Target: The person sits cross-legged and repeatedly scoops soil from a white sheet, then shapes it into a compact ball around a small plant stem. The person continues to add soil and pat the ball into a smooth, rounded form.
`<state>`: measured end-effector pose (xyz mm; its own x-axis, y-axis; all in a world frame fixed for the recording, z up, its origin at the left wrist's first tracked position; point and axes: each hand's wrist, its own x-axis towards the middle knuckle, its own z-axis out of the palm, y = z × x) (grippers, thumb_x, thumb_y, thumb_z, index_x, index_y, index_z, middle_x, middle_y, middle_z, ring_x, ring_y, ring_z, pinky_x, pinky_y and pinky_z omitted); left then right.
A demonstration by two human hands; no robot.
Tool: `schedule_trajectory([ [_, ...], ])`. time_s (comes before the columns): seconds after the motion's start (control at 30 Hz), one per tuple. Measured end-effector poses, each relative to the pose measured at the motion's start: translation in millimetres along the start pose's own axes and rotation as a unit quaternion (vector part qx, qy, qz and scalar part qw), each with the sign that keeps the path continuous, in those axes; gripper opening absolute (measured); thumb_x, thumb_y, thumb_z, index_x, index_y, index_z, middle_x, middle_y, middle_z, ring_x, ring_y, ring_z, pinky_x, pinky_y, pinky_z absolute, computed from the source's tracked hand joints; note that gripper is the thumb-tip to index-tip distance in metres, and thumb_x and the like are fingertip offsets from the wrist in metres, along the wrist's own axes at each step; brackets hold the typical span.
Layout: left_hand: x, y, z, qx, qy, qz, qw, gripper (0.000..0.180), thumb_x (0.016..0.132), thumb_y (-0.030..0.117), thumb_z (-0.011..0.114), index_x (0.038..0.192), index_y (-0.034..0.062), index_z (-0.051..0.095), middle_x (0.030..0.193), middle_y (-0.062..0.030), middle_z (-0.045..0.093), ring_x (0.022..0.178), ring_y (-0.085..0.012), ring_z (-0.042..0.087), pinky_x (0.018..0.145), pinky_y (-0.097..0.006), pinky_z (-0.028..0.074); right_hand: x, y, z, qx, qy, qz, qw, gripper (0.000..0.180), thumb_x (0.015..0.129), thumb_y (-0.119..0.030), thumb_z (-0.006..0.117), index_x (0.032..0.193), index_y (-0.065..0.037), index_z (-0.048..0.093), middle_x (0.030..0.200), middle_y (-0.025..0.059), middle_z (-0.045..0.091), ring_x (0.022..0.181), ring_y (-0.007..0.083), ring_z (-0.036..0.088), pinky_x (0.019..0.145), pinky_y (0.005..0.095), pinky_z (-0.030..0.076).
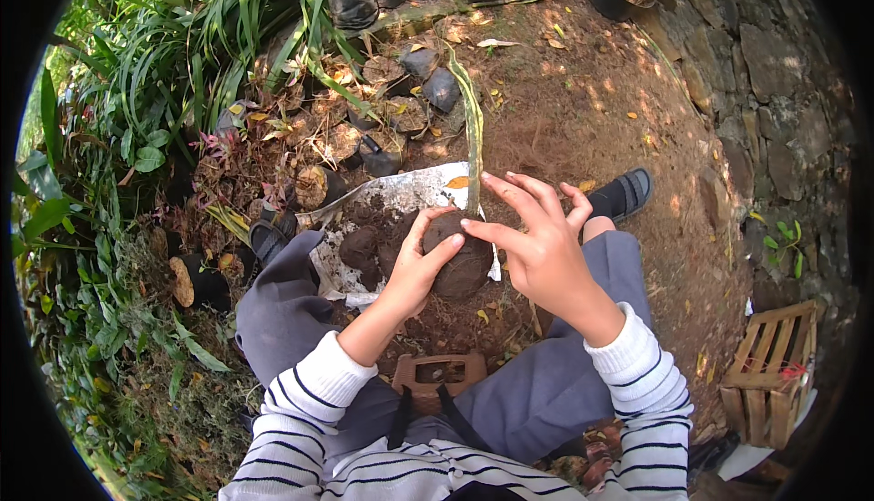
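My left hand (414, 269) is closed round the side of a dark, round soil ball (462, 269), thumb and fingers curved over its top. A long green leaf with yellow edges (473, 127) stands up at the ball's far side; whether it is set in the soil is hidden by my fingers. My right hand (551, 246) reaches over from the right with its fingers spread. One fingertip touches the top of the ball, and the others are beside the leaf's base. Under the ball lies a soil-smeared white sheet (391, 193), with another dark soil lump (360, 248) on it.
Black plant bags (352, 0) line the far edge. Several cut log pieces (314, 188) and dark bags lie beyond the sheet. Leafy plants crowd the left. A stone wall (774, 64) and a wooden crate (769, 369) stand at the right. A brown stool (440, 375) shows between my legs.
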<state>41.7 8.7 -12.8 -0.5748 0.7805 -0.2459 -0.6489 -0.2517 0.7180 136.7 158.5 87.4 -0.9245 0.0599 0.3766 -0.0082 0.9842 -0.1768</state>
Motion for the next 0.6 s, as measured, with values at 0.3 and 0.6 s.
schedule_trajectory([
  [0.3,-2,21,0,-0.070,0.001,0.006,0.998,0.046,0.087,0.000,0.068,0.129,0.0079,0.050,0.114,-0.0075,0.062,0.102,-0.0147,0.062,0.088,-0.033,0.055,-6,-9,-6,0.027,0.020,0.017,0.999,0.048,0.077,0.002,0.059,0.114,-0.027,0.072,0.130,-0.0018,0.062,0.115,0.0197,0.057,0.098,0.0474,0.025],
  [0.6,-4,14,-3,0.110,-0.052,0.073,0.990,0.072,0.069,0.009,0.086,0.131,0.0057,0.050,0.132,-0.0056,0.048,0.124,-0.0173,0.047,0.107,-0.033,0.036,-13,-9,-7,0.017,-0.038,0.012,0.999,0.055,0.074,0.005,0.057,0.117,-0.027,0.071,0.138,0.0063,0.056,0.124,0.0258,0.052,0.099,0.0471,0.026],
])
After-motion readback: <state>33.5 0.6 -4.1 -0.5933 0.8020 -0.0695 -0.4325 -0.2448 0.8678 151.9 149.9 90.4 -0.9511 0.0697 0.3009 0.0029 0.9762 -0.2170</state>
